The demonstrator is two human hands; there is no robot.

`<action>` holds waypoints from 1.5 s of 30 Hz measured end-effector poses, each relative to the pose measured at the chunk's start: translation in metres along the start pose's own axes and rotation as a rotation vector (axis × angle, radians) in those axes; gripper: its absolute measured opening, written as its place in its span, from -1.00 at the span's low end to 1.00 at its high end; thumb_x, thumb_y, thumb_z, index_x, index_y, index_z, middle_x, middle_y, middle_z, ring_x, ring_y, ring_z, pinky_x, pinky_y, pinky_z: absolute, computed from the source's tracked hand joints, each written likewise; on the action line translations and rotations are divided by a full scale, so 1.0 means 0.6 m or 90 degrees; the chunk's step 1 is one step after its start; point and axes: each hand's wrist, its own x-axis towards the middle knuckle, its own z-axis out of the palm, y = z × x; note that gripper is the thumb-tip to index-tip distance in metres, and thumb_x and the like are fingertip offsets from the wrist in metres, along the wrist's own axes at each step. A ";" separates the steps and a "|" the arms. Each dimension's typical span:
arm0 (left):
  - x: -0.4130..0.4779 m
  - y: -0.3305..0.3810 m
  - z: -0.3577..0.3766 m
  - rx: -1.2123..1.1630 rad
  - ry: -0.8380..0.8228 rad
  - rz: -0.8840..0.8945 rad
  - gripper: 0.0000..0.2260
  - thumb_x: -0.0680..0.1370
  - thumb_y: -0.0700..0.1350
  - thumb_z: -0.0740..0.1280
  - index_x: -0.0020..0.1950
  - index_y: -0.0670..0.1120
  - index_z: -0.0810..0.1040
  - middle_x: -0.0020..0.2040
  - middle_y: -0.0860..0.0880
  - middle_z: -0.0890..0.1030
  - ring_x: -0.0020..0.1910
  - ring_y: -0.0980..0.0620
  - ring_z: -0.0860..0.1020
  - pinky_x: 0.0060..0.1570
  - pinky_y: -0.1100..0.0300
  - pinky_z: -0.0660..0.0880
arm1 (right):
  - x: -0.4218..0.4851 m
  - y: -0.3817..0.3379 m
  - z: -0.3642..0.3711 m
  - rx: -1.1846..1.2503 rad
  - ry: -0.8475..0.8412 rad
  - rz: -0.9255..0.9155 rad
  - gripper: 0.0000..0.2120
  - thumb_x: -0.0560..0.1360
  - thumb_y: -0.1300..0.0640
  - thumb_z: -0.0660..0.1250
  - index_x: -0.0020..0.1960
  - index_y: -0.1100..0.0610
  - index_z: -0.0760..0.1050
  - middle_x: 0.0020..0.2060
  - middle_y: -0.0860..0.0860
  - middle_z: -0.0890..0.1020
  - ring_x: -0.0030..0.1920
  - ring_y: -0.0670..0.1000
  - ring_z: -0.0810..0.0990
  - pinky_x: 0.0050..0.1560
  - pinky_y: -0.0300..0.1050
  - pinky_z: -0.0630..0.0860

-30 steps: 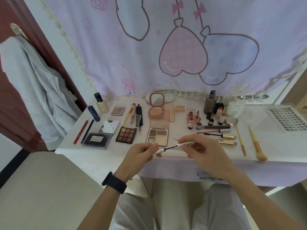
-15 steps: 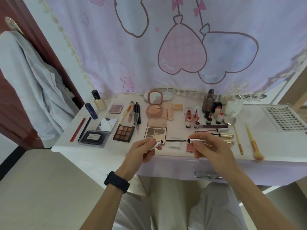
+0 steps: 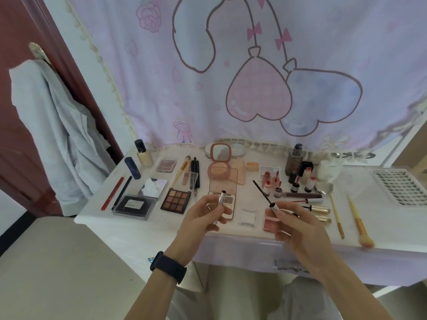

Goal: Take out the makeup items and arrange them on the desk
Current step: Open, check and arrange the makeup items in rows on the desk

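My left hand [image 3: 203, 218] grips a silver mascara tube [image 3: 221, 203], held upright with its open mouth up, above the desk's front edge. My right hand [image 3: 293, 224] pinches the silver cap of the mascara wand [image 3: 262, 192]; the dark brush points up and to the left, apart from the tube. Many makeup items lie spread over the white desk [image 3: 129, 227]: a brown eyeshadow palette [image 3: 176, 200], a black compact [image 3: 134, 205], an open pink mirror compact [image 3: 219, 161], a pink blush pan [image 3: 269, 224].
Small lip bottles [image 3: 272, 184] and gold tubes [image 3: 320, 209] lie right of centre, two yellow-handled brushes [image 3: 359, 224] further right. A white vented tray [image 3: 403, 188] sits at the far right. A pink curtain hangs behind the desk. A grey garment [image 3: 53, 135] hangs on the door at left.
The wand has come fully out of the tube. My left hand has turned the tube upright, and my right hand has swung the wand from level to pointing up-left. The camera has tilted up.
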 end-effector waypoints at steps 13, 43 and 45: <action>0.090 0.057 -0.071 0.119 0.105 0.082 -0.83 0.59 -0.13 0.40 0.14 -0.14 0.52 0.20 -0.06 0.67 0.11 -0.19 0.64 0.10 -0.01 0.56 | 0.086 -0.063 0.070 -0.189 -0.080 -0.033 -0.77 0.63 0.25 0.25 0.20 0.11 0.62 0.02 0.10 0.72 -0.02 0.17 0.72 -0.18 -0.07 0.58; 0.422 0.066 -0.289 0.602 0.257 0.037 -0.71 0.61 0.01 0.34 0.30 -0.03 0.60 0.12 -0.03 0.69 0.09 -0.01 0.62 0.16 0.08 0.54 | 0.485 -0.025 0.334 -0.482 -0.185 -0.028 -0.90 0.58 0.26 0.38 0.09 0.20 0.58 0.00 0.17 0.71 -0.04 0.03 0.71 0.07 -0.13 0.65; 0.430 0.061 -0.290 0.652 0.230 0.006 -0.72 0.60 0.04 0.32 0.28 0.01 0.61 0.13 -0.01 0.69 0.07 -0.02 0.62 0.12 0.09 0.56 | 0.487 -0.025 0.332 -0.503 -0.187 -0.044 -0.95 0.58 0.24 0.38 0.04 0.17 0.60 -0.02 0.20 0.72 -0.02 0.05 0.68 0.13 -0.06 0.64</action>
